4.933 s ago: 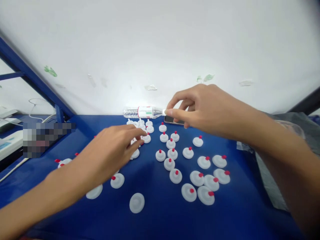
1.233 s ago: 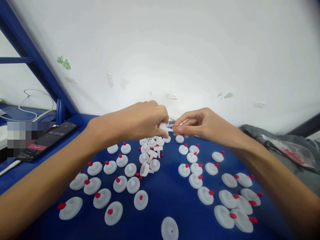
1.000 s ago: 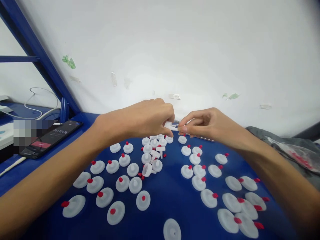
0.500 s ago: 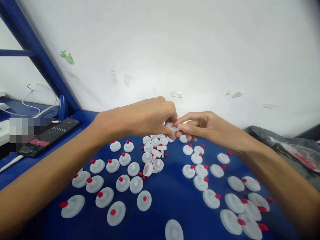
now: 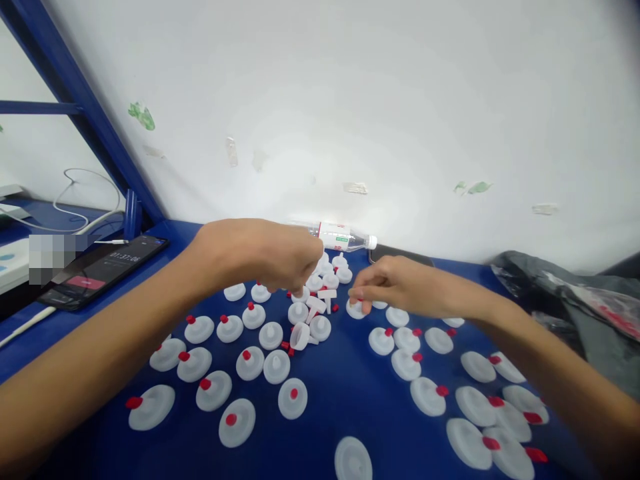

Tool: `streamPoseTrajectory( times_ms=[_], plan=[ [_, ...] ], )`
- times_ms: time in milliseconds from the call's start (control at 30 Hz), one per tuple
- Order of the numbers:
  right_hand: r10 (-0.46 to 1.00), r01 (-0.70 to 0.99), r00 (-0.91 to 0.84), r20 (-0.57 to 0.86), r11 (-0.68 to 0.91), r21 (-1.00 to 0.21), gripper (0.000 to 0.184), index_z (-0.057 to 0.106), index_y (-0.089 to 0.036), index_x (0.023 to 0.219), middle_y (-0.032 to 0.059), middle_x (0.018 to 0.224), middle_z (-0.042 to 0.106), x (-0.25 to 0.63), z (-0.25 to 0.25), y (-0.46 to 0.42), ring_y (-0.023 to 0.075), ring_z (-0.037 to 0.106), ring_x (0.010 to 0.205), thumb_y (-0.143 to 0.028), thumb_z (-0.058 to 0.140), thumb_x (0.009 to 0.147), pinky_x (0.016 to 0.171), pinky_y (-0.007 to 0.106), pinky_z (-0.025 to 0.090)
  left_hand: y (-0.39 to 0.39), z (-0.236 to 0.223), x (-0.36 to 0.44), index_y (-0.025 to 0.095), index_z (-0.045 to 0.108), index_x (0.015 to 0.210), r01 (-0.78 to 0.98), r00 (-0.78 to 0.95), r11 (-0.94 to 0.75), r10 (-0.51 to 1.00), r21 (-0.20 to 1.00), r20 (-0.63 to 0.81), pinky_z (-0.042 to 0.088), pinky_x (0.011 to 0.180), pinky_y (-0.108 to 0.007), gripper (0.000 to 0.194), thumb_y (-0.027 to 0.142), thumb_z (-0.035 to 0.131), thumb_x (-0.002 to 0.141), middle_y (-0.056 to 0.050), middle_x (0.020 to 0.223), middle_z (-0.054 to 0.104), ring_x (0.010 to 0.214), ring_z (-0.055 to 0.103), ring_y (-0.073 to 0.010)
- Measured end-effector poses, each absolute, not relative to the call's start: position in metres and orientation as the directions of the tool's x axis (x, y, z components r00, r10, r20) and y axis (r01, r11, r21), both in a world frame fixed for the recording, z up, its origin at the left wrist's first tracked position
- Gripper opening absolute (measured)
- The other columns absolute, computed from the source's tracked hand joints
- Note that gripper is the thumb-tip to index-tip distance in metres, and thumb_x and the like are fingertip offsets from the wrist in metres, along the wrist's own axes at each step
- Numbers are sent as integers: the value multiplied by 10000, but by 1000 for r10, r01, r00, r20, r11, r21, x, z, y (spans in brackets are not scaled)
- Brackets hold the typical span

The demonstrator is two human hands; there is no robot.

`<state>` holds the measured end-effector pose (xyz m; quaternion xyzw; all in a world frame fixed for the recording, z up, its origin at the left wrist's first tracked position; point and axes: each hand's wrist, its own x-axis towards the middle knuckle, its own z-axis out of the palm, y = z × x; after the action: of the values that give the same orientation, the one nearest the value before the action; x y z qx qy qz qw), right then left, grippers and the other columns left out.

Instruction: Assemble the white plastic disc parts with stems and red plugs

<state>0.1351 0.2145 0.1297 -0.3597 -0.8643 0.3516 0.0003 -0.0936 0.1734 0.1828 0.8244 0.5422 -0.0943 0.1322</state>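
Observation:
White plastic nozzle caps, many with small red tips, lie over the blue table (image 5: pixel 325 400). My left hand (image 5: pixel 273 257) reaches down into the central pile, fingers curled together at a white cap (image 5: pixel 300 294) and small red pieces. Whatever those fingertips pinch is hidden. On the right, my right hand (image 5: pixel 395 287) has thumb and fingers closed on the top of a white nozzle cap (image 5: pixel 356 309), which is at the table surface. Loose red tips (image 5: pixel 288 347) lie among the pile, beside an upturned white cap (image 5: pixel 300 337).
A clear bottle with a white label (image 5: pixel 334 236) lies along the wall, near a dark flat object (image 5: pixel 403 255). At left, a phone (image 5: pixel 107 270) shows a timer beside a white cable (image 5: pixel 30 325). A dark bag (image 5: pixel 535 287) lies at right.
My hands were together over the far side of the pile at a white cap. Now they are apart: the left has dropped into the pile, the right has moved down with a cap.

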Motion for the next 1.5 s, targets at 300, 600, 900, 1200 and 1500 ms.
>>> streamPoseTrajectory(
  times_ms=[300, 600, 900, 1200, 1500],
  plan=[
    [721, 742, -665, -192, 610, -278, 307, 752, -218, 869, 52, 769, 746, 126, 119, 206, 192, 649, 654, -346, 507, 1003, 578, 307, 409, 166, 183, -75, 185, 687, 718, 963, 235, -268, 834, 7, -499, 372, 473, -261, 55, 213, 657, 754, -60, 610, 727, 513, 627, -178],
    [726, 714, -685, 71, 687, -133, 186, 792, -266, 951, 43, 865, 729, 117, 115, 200, 209, 647, 764, -398, 661, 956, 602, 316, 376, 165, 186, -78, 202, 534, 510, 958, 249, -287, 871, -26, -423, 292, 448, -308, 202, 147, 605, 691, 0, 450, 516, 411, 457, -154],
    [627, 627, -779, -23, 777, -51, 140, 798, -250, 999, 38, 978, 701, 104, 99, 192, 164, 621, 731, -195, 690, 928, 553, 287, 267, 168, 180, -77, 209, 658, 635, 973, 174, -228, 819, -33, -547, 426, 457, -298, 80, 164, 687, 694, -39, 559, 707, 507, 634, -219],
    [628, 627, -778, 4, 777, -49, 139, 746, -216, 910, 35, 927, 699, 111, 102, 194, 166, 593, 693, -179, 620, 955, 555, 297, 265, 172, 167, -72, 182, 480, 342, 971, 172, -238, 737, -14, -654, 520, 511, -310, 413, 47, 721, 649, -54, 471, 682, 476, 639, -200],
    [670, 625, -734, 112, 731, -272, 183, 752, -275, 1005, -30, 880, 784, 117, 127, 193, 160, 696, 740, -183, 599, 970, 603, 269, 410, 163, 173, -69, 191, 484, 422, 965, 198, -262, 790, -27, -581, 404, 390, -214, 311, -52, 625, 556, 7, 412, 620, 399, 572, -158]
  ],
)
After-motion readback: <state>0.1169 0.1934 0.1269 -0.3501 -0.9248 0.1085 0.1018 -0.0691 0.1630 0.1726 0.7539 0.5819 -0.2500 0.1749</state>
